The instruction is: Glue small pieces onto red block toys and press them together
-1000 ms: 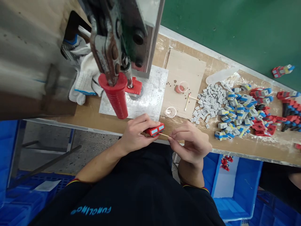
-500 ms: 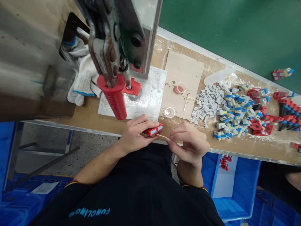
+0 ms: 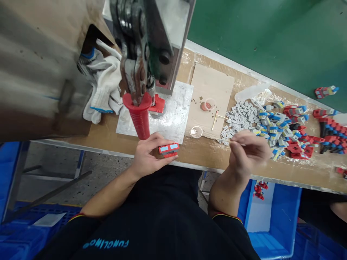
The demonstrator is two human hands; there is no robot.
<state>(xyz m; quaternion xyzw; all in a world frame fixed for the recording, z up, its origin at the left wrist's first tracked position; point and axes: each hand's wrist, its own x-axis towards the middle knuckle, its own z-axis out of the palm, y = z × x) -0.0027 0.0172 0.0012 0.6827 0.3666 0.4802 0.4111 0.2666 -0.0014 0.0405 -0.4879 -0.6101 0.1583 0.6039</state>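
My left hand grips a red toy vehicle part with light-blue windows, near the table's front edge. To the right, my right hand is raised in a pinch, slightly blurred, beside the grey pieces. A pale tip of the cotton swab shows at its fingertips; the rest is hidden. Small grey pieces lie in a heap beyond that hand. On the cardboard stand a small clear cup with red contents and another clear cup, with cotton swabs nearby.
A press with a red handle rises at left above a metal plate, with a red part beneath it. White gloves lie beside it. Grey-blue parts and red parts fill the right. Below sits a blue bin.
My right hand has drawn away from the red part and moved right, towards the grey pieces. My left hand has shifted slightly left, turning the part so its windows face up.
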